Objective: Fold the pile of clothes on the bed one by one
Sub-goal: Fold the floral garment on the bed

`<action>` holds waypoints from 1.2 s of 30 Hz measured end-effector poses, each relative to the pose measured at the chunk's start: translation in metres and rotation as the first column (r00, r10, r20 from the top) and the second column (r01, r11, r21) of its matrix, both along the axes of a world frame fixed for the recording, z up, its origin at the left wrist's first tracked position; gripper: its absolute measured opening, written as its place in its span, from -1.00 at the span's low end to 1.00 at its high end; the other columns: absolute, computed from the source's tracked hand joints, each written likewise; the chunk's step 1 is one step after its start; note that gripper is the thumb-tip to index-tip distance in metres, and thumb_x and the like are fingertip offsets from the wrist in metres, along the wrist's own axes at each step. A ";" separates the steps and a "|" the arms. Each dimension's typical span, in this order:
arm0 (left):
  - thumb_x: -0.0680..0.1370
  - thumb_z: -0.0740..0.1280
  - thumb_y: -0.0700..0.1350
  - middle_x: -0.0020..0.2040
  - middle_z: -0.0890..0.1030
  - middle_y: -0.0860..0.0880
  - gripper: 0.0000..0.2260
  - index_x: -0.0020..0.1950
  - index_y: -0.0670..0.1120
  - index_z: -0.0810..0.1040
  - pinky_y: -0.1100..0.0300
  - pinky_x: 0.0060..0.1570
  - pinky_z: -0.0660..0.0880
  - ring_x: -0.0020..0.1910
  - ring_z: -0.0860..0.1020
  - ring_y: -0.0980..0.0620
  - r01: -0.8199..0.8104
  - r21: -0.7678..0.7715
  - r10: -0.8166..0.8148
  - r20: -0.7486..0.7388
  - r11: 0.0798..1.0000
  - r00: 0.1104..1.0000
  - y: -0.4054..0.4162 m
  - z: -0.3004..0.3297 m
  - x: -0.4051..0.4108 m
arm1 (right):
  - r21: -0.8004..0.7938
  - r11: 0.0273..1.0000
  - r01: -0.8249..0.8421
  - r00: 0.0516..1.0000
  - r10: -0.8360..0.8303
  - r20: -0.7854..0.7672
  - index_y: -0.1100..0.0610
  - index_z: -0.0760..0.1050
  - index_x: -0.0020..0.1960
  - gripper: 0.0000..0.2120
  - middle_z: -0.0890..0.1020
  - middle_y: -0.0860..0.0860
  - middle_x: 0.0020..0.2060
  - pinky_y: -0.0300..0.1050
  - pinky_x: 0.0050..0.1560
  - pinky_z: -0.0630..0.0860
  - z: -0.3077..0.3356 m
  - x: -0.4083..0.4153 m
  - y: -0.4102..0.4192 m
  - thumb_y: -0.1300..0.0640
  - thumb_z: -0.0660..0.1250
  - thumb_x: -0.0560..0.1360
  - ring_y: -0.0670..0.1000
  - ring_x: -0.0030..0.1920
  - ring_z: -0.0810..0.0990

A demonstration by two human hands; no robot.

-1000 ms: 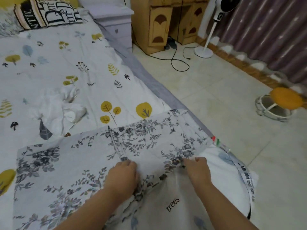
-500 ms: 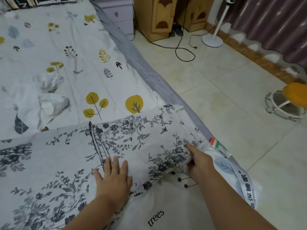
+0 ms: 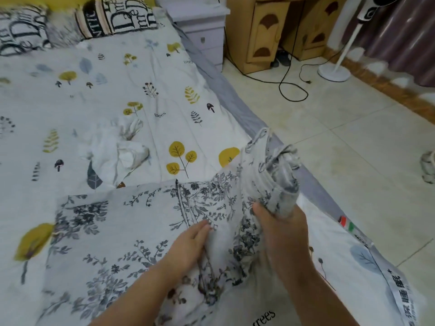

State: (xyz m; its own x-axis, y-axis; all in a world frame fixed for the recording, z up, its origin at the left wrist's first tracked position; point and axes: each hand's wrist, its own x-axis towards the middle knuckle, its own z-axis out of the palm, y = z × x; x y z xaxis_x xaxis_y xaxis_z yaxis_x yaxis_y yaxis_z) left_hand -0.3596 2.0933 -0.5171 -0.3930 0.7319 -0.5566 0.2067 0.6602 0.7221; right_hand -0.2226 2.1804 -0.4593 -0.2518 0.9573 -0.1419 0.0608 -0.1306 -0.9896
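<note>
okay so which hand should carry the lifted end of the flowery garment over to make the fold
The right hand: its fingers already grip the raised, bunched end of the floral garment. The left hand lies flat on the cloth near the fold line, well placed to pin it down.

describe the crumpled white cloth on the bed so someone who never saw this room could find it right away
Start at the bed with the leaf-and-mushroom printed sheet, then look just past the far edge of the grey floral garment spread near the person. There lies the crumpled white cloth, bunched in a small heap. Unlike the flat patterned fabrics around it, it is plain white, wrinkled, and untouched by either hand.
</note>
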 end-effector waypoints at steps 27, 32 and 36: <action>0.50 0.26 -0.08 0.40 0.28 -0.32 -0.45 0.44 -0.23 0.24 -0.16 0.31 0.26 0.36 0.27 -0.29 -0.141 0.103 0.159 -0.858 0.985 0.488 -0.143 -0.035 -0.138 | -0.027 0.790 -0.612 0.182 0.175 0.968 0.09 0.01 0.54 -0.44 0.00 0.17 0.52 0.34 0.38 0.06 -0.060 -0.118 -0.123 -0.09 -0.04 0.60 0.25 0.50 -0.01; 0.59 -0.15 0.25 0.47 0.26 -0.17 -0.45 0.51 0.05 0.13 -0.14 0.38 -0.03 0.52 -0.03 -0.15 0.187 -0.210 -0.269 -0.880 0.960 0.391 -0.140 -0.087 -0.129 | -0.087 0.784 -0.615 0.076 0.169 0.983 -0.09 0.00 0.53 -0.39 -0.07 0.04 0.53 0.35 0.29 -0.11 -0.107 -0.102 -0.123 -0.25 -0.24 0.52 0.16 0.50 -0.02; 0.57 -0.17 0.31 0.45 0.28 -0.17 -0.43 0.53 0.11 -0.01 -0.09 0.38 -0.04 0.52 -0.08 -0.13 0.131 -0.252 -0.284 -0.847 0.959 0.450 -0.145 -0.109 -0.135 | -0.044 0.790 -0.612 0.152 0.172 0.973 0.03 0.36 0.38 -0.31 0.45 0.12 0.34 0.36 0.19 0.11 -0.136 -0.092 -0.126 -0.26 -0.30 0.54 0.22 0.33 0.29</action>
